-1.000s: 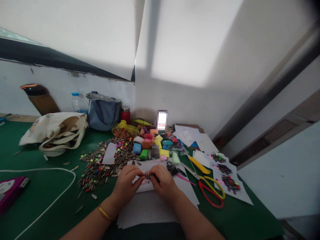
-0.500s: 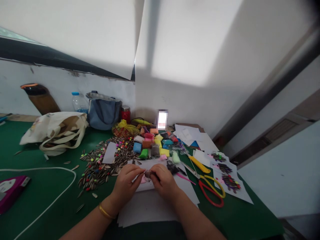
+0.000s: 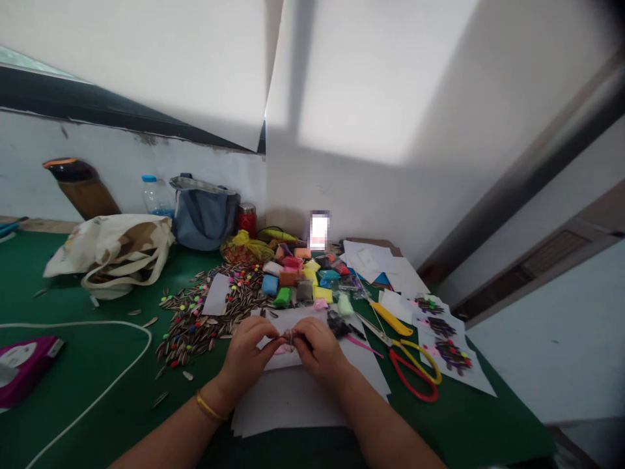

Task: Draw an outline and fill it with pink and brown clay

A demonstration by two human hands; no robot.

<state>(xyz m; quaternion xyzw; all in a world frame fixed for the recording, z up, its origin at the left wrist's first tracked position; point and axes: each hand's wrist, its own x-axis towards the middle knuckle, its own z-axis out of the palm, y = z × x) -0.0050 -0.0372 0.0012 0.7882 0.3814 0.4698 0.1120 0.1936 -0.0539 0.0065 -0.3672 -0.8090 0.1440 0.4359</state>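
Note:
My left hand and my right hand meet fingertip to fingertip over a stack of white paper sheets on the green table. Together they pinch a small clear packet with something pink inside; its details are too small to tell. A gold bangle sits on my left wrist. Just beyond my hands lie several small coloured clay packets, and to their left a spread of sunflower seeds dotted with bright beads.
Red-and-yellow scissors and a yellow-handled cutter lie right of my hands, with decorated paper sheets beyond. A cream tote bag, grey bag, water bottle and red jar stand at the back wall. A white cable and purple box lie left.
Both hands stay together on the small packet with only slight finger motion. The view has shifted a little, so the table's things sit slightly higher and to the right.

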